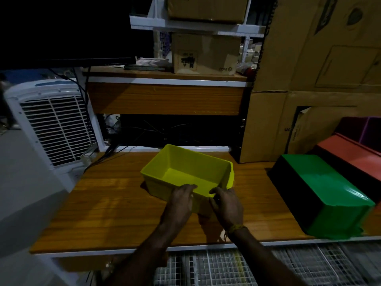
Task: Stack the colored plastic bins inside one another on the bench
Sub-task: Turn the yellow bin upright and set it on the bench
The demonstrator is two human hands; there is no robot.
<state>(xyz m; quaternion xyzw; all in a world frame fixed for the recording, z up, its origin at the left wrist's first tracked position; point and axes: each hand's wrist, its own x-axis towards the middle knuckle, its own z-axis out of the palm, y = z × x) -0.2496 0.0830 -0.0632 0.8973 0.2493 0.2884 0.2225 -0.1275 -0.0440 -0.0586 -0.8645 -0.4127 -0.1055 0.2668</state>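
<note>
A yellow plastic bin point(185, 164) stands upright and empty in the middle of the wooden bench point(107, 205). My left hand point(181, 201) and my right hand point(226, 205) both grip its near rim, fingers curled over the edge. A green bin point(327, 193) lies upside down at the right of the bench. Behind it sits a red bin point(350, 159), also bottom up, and a purple bin point(369, 129) shows at the far right edge.
A white air cooler point(47, 124) stands left of the bench. Stacked cardboard boxes point(309, 79) fill the back right. A wooden shelf unit point(165, 96) with cables under it rises behind the bench. White wire grating point(268, 267) lies below the bench's front edge.
</note>
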